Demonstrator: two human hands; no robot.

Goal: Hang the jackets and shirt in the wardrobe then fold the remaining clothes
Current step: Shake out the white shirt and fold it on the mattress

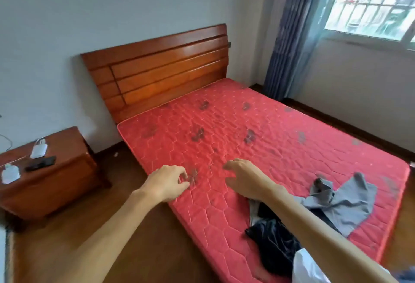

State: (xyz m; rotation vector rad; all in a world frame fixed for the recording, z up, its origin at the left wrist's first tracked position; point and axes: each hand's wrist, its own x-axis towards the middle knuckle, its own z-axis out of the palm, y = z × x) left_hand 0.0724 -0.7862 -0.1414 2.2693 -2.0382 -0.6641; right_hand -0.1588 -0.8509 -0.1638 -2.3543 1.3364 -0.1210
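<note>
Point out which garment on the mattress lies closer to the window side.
The grey garment, spread out toward the mattress edge nearest the window. The black garment lies bunched at the opposite edge.

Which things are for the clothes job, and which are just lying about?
For the job: grey garment, black garment, both crumpled on the red mattress.
Just lying about: black phone and white chargers on the nightstand; curtain.

You face a coral-red mattress quilted in hexagons and dotted with dark grey motifs. Its headboard is glossy reddish-brown wood in horizontal bands, and the nightstand matches that brown. Your grey garment is plain, the black garment beside it dark, the curtain slate blue.
</note>
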